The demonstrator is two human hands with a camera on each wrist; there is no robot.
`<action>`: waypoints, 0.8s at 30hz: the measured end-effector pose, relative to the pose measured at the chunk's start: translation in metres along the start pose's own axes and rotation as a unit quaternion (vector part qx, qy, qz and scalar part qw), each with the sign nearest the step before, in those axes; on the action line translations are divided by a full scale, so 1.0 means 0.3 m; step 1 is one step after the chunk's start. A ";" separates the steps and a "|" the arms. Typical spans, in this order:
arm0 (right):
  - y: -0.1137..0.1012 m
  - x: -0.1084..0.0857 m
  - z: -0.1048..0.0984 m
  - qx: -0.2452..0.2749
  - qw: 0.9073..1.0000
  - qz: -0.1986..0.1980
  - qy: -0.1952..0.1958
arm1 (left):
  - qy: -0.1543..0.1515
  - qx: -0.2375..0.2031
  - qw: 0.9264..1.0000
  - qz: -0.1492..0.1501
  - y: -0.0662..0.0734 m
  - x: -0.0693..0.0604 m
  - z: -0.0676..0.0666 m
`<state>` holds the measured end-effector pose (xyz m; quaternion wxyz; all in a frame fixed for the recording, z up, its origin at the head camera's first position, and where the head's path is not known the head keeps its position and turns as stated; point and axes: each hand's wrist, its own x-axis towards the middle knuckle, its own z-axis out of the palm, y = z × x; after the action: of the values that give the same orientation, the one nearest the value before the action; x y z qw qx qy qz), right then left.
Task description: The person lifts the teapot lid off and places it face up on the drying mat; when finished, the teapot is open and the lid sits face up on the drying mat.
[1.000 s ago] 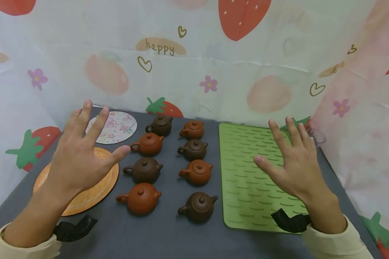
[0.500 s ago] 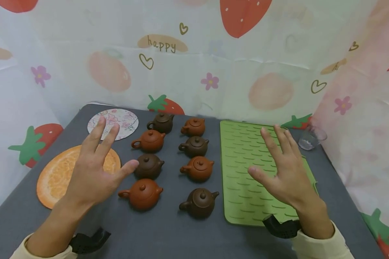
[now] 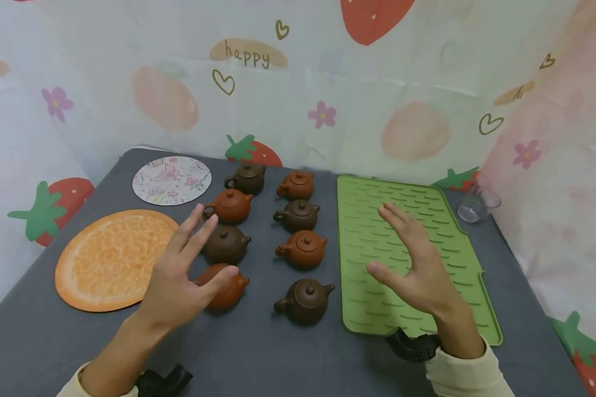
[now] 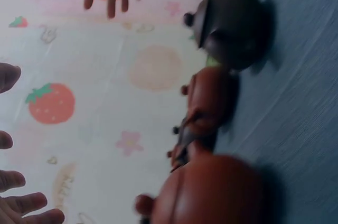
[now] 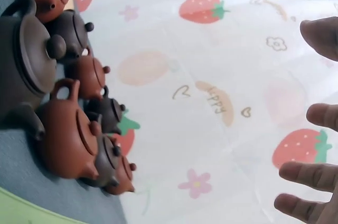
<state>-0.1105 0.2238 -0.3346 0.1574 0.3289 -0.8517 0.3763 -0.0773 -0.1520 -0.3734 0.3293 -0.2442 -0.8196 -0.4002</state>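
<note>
On the bench (image 3: 288, 358), teapots (image 3: 307, 302) — spouts toward its right edge.
Long axes run crosswise — left grip (image 3: 181, 286), right grip (image 3: 422, 273) both spread.

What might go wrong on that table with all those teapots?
The left hand overlaps the nearest reddish teapot in the head view, so lowering it carelessly might knock that pot.
The teapots stand close together, so one bumped pot might hit its neighbour.
The clear cup sits near the right edge of the table; a nudge there might send it over.
</note>
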 end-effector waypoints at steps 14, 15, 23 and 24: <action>0.031 -0.011 0.064 0.092 0.996 0.002 -0.002 | -0.101 -0.071 0.992 -0.041 0.036 -0.059 0.111; 0.033 -0.012 0.070 0.102 0.995 0.005 -0.005 | -0.104 -0.081 0.991 -0.038 0.034 -0.062 0.123; -0.014 0.007 0.123 0.129 0.991 0.000 -0.031 | -0.147 -0.154 0.975 -0.067 0.029 -0.095 0.205; -0.033 0.012 0.125 0.130 0.991 0.000 -0.038 | -0.154 -0.160 0.972 -0.077 0.026 -0.100 0.212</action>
<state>-0.1072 0.1893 -0.3525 0.0806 0.3606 -0.8009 0.4712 -0.0741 -0.0995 -0.4209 0.1243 -0.2889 -0.8018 -0.5081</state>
